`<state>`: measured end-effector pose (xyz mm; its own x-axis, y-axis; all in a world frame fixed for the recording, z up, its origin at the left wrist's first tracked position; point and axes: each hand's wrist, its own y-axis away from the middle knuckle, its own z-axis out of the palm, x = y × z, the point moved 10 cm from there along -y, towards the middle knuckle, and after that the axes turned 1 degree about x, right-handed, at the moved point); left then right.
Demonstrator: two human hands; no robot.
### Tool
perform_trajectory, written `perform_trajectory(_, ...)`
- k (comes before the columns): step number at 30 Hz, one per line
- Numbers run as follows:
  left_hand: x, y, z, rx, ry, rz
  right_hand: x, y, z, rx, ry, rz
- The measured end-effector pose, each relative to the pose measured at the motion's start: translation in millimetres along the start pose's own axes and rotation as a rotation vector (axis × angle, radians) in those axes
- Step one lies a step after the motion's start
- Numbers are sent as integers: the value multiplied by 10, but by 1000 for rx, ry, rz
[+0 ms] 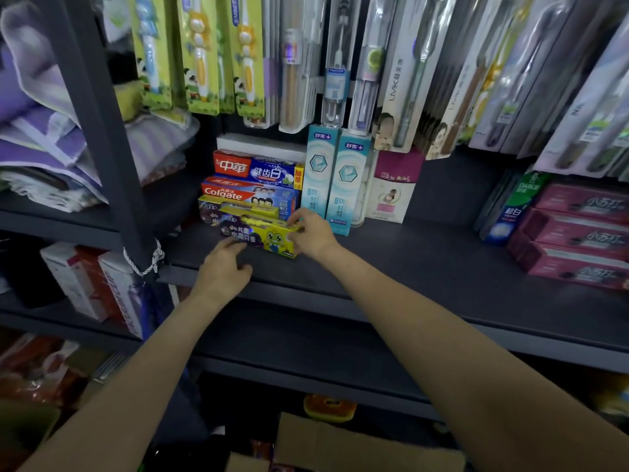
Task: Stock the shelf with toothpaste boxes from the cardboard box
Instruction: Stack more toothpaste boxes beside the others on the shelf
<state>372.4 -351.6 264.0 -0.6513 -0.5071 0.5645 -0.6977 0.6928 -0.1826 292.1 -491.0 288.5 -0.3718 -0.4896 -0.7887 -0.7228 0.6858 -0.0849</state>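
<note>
Head view: right hand (311, 233) pinches a purple-and-yellow cardboard toothpaste box (260, 233) on the dark grey shelf (408, 267); left hand (223, 270) touches it, fingers loose. Likely light, stiff; grip by its ends.

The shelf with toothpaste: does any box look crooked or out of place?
Yes. The yellow-purple box that both hands hold sits askew, angled to the shelf edge, unlike the Colgate box stacked squarely behind.

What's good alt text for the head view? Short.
Both hands place a purple-and-yellow toothpaste box on a dark shelf: the right hand grips its right end, the left hand touches its front left. Behind it lie stacked toothpaste boxes; packaged toothbrushes hang above.
</note>
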Motion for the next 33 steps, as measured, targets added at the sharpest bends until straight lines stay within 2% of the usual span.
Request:
perform_trajectory(5, -72, -85, 146, -34, -61, 32, -106, -79, 175, -10, 15, 21)
perform_trajectory(9, 17, 59, 87, 141, -59, 70, 7, 53, 220, -60, -102, 32)
perform_trajectory(12, 205, 237, 96, 238, -54, 137, 243, 125, 201, -94, -71, 51)
perform_trajectory(14, 285, 249, 197, 204, -82, 149, 385, 113, 178, -135, -23, 82)
perform_trajectory(17, 283, 185, 251, 169, -67, 103, 426, 60, 186, -166, -85, 135)
perform_trajectory(26, -41, 261, 80, 175, -88, 35, 105, 49, 793, -272, -176, 84)
perform_trajectory(29, 40, 416, 42, 259, -44, 111, 130, 145, 607, -131, -207, 88)
perform_trajectory(31, 188, 585, 96, 321, 14, 228, 200, 336, 356, -11, -380, 110)
perform_trajectory(33, 365, 841, 338, 279, 51, 340, 267, 688, 149, 7, -557, 73)
